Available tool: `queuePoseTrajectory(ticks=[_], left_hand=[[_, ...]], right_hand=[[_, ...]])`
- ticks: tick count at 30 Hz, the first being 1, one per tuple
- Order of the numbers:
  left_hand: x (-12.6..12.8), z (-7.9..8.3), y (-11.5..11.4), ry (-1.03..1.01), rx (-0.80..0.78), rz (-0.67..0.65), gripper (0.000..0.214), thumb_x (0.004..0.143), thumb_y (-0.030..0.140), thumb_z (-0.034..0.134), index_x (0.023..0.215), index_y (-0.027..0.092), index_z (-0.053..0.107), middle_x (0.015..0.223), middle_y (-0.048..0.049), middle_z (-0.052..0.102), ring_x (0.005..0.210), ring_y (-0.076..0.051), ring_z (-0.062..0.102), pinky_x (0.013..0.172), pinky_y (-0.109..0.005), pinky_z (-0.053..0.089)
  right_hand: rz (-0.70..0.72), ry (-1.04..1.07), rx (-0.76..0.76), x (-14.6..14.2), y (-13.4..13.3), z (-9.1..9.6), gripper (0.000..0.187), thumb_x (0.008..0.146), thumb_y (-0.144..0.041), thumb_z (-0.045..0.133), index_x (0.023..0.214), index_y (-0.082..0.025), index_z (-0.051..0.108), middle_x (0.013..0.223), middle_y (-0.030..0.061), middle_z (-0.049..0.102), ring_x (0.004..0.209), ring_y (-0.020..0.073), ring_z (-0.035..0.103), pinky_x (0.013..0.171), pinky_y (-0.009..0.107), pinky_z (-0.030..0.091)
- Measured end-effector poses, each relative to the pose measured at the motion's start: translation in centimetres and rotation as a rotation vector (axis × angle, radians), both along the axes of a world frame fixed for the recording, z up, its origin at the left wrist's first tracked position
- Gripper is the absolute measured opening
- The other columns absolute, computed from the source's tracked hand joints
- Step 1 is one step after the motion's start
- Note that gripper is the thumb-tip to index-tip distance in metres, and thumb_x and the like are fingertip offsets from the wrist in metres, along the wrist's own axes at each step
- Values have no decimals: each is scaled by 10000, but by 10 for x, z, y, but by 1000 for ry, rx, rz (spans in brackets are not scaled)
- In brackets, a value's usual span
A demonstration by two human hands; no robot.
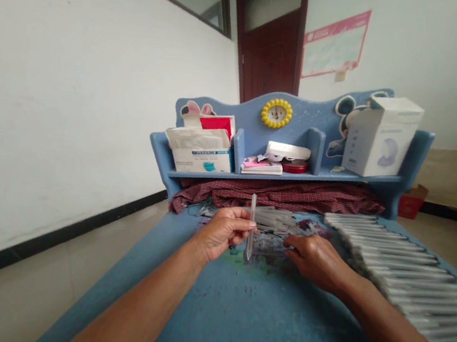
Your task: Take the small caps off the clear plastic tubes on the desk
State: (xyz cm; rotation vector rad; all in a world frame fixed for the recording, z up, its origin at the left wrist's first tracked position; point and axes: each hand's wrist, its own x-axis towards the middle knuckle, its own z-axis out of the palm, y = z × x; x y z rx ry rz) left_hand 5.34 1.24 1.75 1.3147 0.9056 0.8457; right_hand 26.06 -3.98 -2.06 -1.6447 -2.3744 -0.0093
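My left hand (226,232) pinches a translucent pen barrel (253,213) between thumb and fingers. The barrel stands nearly upright, its pointed end down, above the blue desk (251,314). To its right, my right hand (312,258) is low over the desk at the edge of the loose parts, fingers curled toward the thumb. Whatever those fingertips hold, if anything, is too small to make out. Behind and between both hands lies a heap of clear pen parts (275,219), partly covered by the hands. Small dark bits are scattered among them.
Many pens in a long row (412,274) line the desk's right side, beside my right forearm. A red checked cloth (284,194) lies under the blue shelf (320,176). Above it stand a mask box (200,156), a small red case (295,167) and a white box (380,137).
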Motion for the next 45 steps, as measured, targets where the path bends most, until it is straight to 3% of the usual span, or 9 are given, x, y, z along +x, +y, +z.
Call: queuePoseTrajectory(ticks=[11,22,28,33,40,45], left_hand=[[-15,5,10,94,209,121,164,583,192,665,673,122,547,524,31,516,424,-37,433,350,-134,243],[-29,8,18,191,374,343,163,557,223,656,653,137,556,459,50,525,414,-62,457,410,-166,320],[-31,7,19,185,452,349,132,557,204,642,627,140,549,452,58,521,421,-72,471,449,-186,359],[-34,6,21,202,484,336,142,552,206,644,629,138,545,457,58,516,425,-75,473,445,-188,363],[-36,1,24,224,505,282,129,559,194,631,633,139,540,459,55,510,421,-79,470,425,-188,357],[-35,-4,26,222,502,263,106,568,181,620,628,139,544,463,54,508,418,-74,457,416,-184,346]], right_hand=[[-15,6,-21,-3,2,-6,271,850,-299,357,911,-212,606,741,47,659,730,161,609,621,225,349],[-9,-277,-67,-27,-5,5,215,805,-258,404,827,-178,602,831,95,666,792,217,624,651,270,406],[15,-380,-128,-46,1,12,233,781,-260,433,861,-153,625,831,146,664,782,276,629,643,328,434],[45,-234,-98,-73,25,19,260,793,-276,411,932,-197,616,824,108,662,782,234,624,636,287,416],[76,-117,-135,-105,66,10,264,728,-247,493,964,-215,609,890,71,656,822,210,601,654,261,402],[80,-115,-138,-103,69,4,245,731,-248,491,934,-213,623,844,64,658,793,203,601,641,254,401]])
